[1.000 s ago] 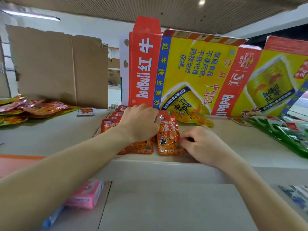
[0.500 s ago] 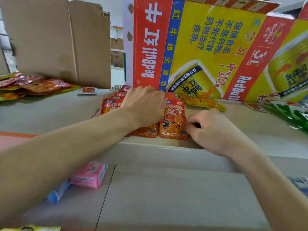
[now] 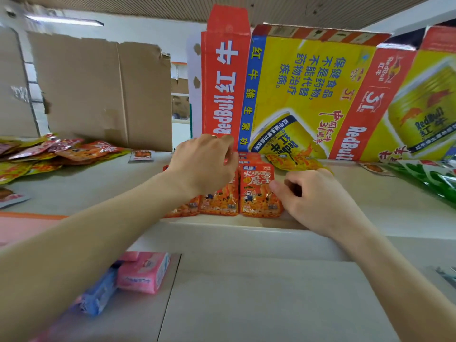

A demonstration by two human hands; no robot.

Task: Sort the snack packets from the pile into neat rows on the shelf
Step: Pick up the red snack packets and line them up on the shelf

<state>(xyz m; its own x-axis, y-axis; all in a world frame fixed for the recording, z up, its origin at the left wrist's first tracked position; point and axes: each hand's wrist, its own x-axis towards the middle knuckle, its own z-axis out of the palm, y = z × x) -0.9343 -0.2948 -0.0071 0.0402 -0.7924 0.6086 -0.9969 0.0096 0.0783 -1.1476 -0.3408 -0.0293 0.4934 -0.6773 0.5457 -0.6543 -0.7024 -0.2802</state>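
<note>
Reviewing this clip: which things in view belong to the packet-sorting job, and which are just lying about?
Job in hand: orange snack packets in rows; packet pile at left; shelf; left hand; right hand.

Lying about: Red Bull cartons; brown cardboard; pink pack; blue pack; green bags.

Just beyond the left hand (image 3: 204, 164) the Red Bull cartons (image 3: 296, 95) wall off the back of the shelf (image 3: 271, 224) — nothing passes there. Left of that hand the board runs open up to the loose packet pile (image 3: 49, 154) and brown cardboard (image 3: 98, 95). Right of the right hand (image 3: 313, 198) it is free as far as the green bags (image 3: 434, 178) — though a yellow packet (image 3: 293, 161), perhaps touching the knuckles, lies just behind.
</note>
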